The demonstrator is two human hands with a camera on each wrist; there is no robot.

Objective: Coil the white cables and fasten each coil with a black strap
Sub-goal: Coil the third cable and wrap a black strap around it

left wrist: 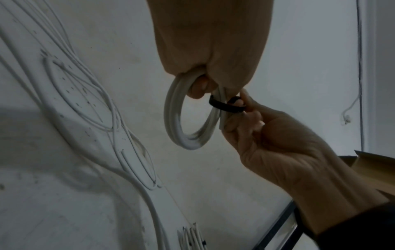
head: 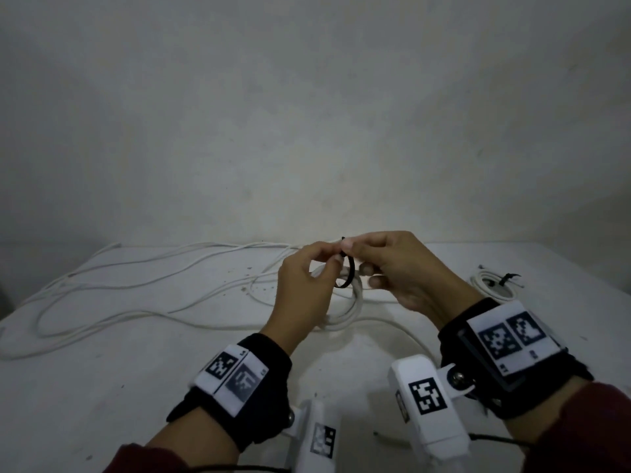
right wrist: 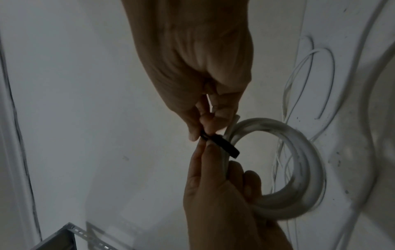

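Observation:
Above the middle of the white table, my left hand grips a small coil of white cable, fingers curled through its ring. A black strap loops around one side of the coil. My right hand pinches the strap's end between thumb and forefinger. In the left wrist view the coil hangs from my left hand, and the strap crosses it towards my right hand. In the right wrist view the strap sits on the coil between the two hands.
Long loose white cables sprawl over the left and back of the table. A coiled cable tied with a black strap lies at the right. A wall rises just behind the table. A cardboard edge and a metal bracket lie beyond it.

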